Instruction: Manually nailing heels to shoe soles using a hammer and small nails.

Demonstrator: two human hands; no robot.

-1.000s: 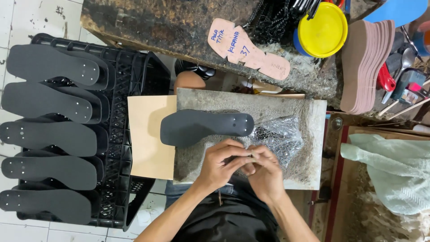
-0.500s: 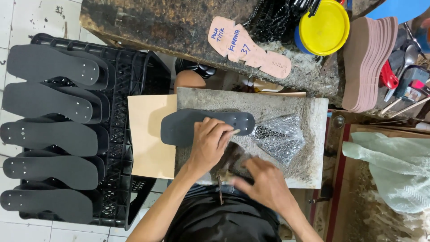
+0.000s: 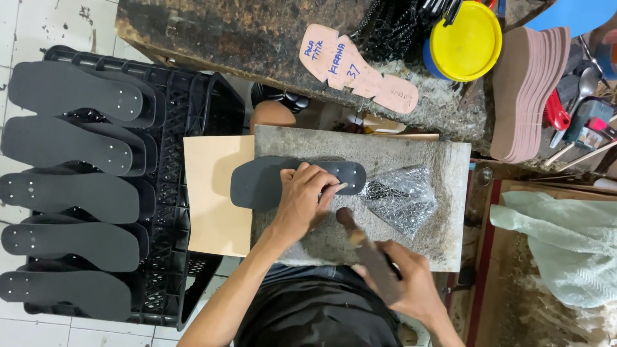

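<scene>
Flat black rubber sandal sole [image 3: 263,182] lying lengthwise on a grey stone slab [image 3: 443,160] that serves as the tabletop. Left hand [image 3: 303,200] pressed on the sole's middle, grip narrow, fingertips pinching something small and pale, too tiny to identify. Right hand [image 3: 411,283] lower down, grip closed around the handle of a brown wooden-handled hammer [image 3: 366,252], head near the left hand's fingers. Clear plastic bag of small dark nails [image 3: 402,198] just beside the sole's end. More black soles [image 3: 71,193] laid across a black plastic crate [image 3: 193,109] to the left.
</scene>
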